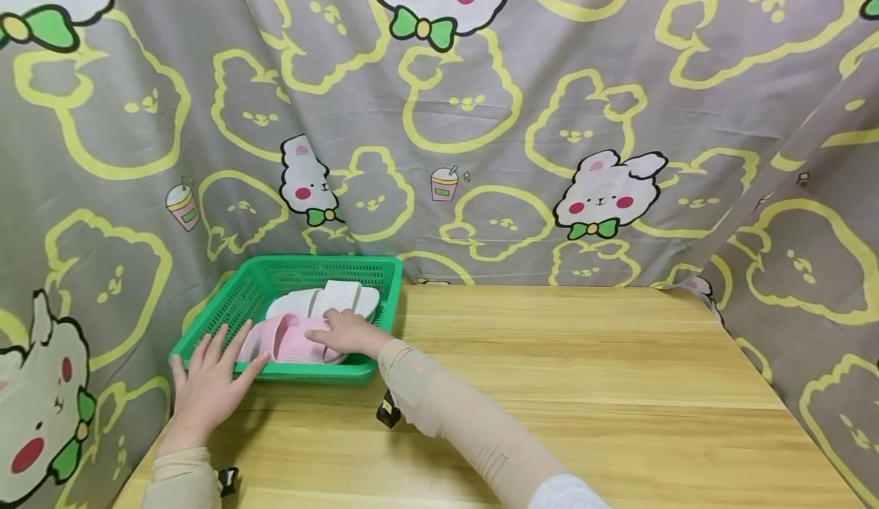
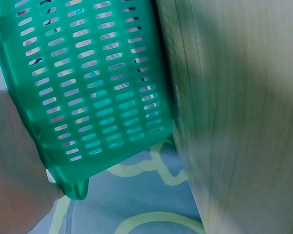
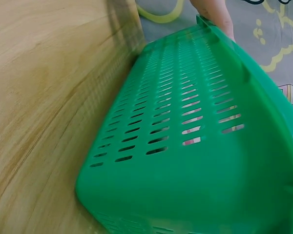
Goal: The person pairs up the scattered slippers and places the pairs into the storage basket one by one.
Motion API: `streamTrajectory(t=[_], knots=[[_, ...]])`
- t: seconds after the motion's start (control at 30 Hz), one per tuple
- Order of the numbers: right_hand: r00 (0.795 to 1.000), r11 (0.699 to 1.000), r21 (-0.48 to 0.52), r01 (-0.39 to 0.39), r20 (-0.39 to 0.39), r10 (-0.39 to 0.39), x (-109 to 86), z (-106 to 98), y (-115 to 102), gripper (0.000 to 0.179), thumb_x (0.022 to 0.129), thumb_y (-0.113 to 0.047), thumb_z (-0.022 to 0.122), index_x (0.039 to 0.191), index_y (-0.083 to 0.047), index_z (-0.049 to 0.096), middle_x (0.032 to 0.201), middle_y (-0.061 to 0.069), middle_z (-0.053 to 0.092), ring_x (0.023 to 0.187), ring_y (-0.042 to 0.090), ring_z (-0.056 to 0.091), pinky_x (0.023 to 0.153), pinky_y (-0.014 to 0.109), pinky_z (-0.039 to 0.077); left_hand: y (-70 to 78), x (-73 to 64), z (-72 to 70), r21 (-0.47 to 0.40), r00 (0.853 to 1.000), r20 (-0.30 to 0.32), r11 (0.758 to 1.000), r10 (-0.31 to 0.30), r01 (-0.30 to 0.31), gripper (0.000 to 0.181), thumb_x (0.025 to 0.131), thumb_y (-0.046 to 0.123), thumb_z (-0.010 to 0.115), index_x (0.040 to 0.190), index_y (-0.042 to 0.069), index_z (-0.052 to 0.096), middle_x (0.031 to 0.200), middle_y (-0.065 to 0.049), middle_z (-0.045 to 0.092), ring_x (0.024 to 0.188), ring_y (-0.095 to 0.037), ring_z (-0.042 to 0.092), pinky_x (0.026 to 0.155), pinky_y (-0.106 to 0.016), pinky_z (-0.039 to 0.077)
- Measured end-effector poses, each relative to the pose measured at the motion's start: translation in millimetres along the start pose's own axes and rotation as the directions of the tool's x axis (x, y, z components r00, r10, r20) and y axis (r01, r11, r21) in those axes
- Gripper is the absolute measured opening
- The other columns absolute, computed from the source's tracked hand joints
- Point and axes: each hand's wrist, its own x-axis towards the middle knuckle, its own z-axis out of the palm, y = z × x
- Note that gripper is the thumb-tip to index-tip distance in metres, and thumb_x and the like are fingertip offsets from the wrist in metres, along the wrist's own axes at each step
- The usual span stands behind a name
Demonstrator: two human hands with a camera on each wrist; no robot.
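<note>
In the head view a green basket (image 1: 275, 374) holds a pink slipper (image 1: 297, 341) in front and a white slipper (image 1: 341, 295) behind it. My left hand (image 1: 209, 387) rests over the basket's front left rim, its fingers spread and straight. In the left wrist view, part of this hand (image 2: 17, 165) lies along the rim. Reaching in over the right side, my right hand (image 1: 350, 332) touches the pink slipper's strap; whether its fingers pinch the strap is not clear. The right wrist view shows only the basket's slotted outer wall (image 3: 185, 146) and the left hand (image 3: 215, 13) at its far end.
The basket stands on the left of a wood-grain table (image 1: 549, 372). Behind and on both sides hangs a grey curtain (image 1: 494, 165) with cartoon prints, close to the basket's back and left. Black wrist camera mounts (image 1: 388, 410) sit beside the wrists.
</note>
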Motion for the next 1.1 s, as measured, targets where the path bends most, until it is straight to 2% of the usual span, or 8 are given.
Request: streamTrajectory(t=[0.3, 0.47, 0.8, 0.93, 1.1], knots=[[1.000, 1.000, -0.022, 0.000, 0.021, 0.000, -1.4, -0.4, 0.5, 0.063, 0.086, -0.060, 0.038, 0.134, -0.019, 0.039, 0.127, 0.002, 0.049, 0.119, 0.018, 0.045, 0.094, 0.031, 0.042, 1.2, 0.1, -0.7, -0.005, 1.000, 0.003, 1.000, -0.005, 0.005, 0.069, 0.087, 0.058, 0.039, 0.143, 0.036, 0.007, 0.149, -0.019, 0.011, 0.133, -0.048, 0.005, 0.093, -0.070, -0.019], [1.000, 0.999, -0.052, 0.011, 0.000, -0.011, -0.9, 1.9, 1.0, 0.063, 0.087, -0.059, 0.038, 0.135, -0.018, 0.037, 0.131, 0.002, 0.048, 0.122, 0.022, 0.043, 0.097, 0.034, 0.040, 1.4, -0.2, -1.0, -0.002, 1.000, 0.008, 1.000, -0.007, 0.007, 0.069, 0.087, 0.059, 0.038, 0.143, 0.036, 0.007, 0.150, -0.019, 0.011, 0.133, -0.048, 0.005, 0.093, -0.069, -0.020], [0.998, 0.991, -0.131, 0.035, -0.052, -0.042, -2.9, 6.1, 1.6, 0.066, 0.085, -0.062, 0.038, 0.136, -0.020, 0.036, 0.137, 0.003, 0.042, 0.125, 0.022, 0.040, 0.101, 0.034, 0.038, 1.4, -0.9, -1.2, 0.008, 1.000, 0.007, 1.000, -0.006, 0.005, 0.069, 0.087, 0.059, 0.038, 0.143, 0.036, 0.007, 0.149, -0.019, 0.012, 0.132, -0.048, 0.006, 0.093, -0.069, -0.019], [0.990, 0.977, -0.201, 0.074, -0.099, -0.096, -4.4, 6.7, 2.4, 0.063, 0.086, -0.062, 0.038, 0.134, -0.021, 0.039, 0.136, 0.002, 0.043, 0.126, 0.019, 0.039, 0.103, 0.034, 0.036, 1.2, -0.8, -0.5, 0.008, 1.000, 0.007, 1.000, -0.006, 0.006, 0.069, 0.087, 0.059, 0.038, 0.143, 0.037, 0.007, 0.149, -0.019, 0.012, 0.132, -0.049, 0.005, 0.093, -0.069, -0.020], [0.974, 0.944, -0.314, 0.105, -0.158, -0.161, -9.5, 5.6, 2.9, 0.060, 0.085, -0.063, 0.036, 0.131, -0.025, 0.043, 0.133, -0.001, 0.045, 0.125, 0.019, 0.040, 0.103, 0.034, 0.036, 1.0, -0.5, 0.0, 0.008, 1.000, 0.008, 1.000, -0.006, 0.006, 0.069, 0.087, 0.059, 0.038, 0.143, 0.037, 0.006, 0.149, -0.019, 0.012, 0.132, -0.049, 0.005, 0.093, -0.069, -0.020]])
